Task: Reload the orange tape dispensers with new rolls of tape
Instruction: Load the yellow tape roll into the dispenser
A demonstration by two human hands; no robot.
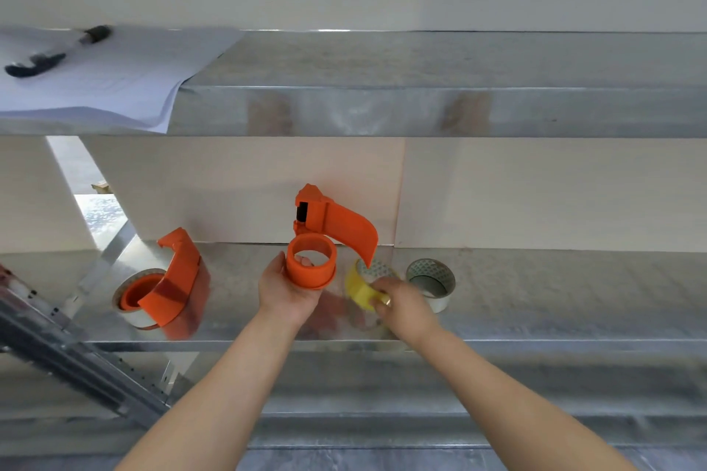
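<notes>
The left hand (pixel 289 289) is gripping an empty orange tape dispenser (pixel 321 237) by its spool hub, fingers wrapped around the hub, and is holding it above the metal shelf (pixel 535 302). The right hand (pixel 401 304) is holding a yellow roll of tape (pixel 361 287) just right of that dispenser, fingers closed on the roll's rim; the roll is blurred. A clear roll of tape (pixel 432 283) is standing on the shelf just beside the right hand. A second orange dispenser (pixel 168 283), loaded with a clear roll, is resting on the shelf well to the left. Papers (pixel 95 76) are lying on the upper shelf
</notes>
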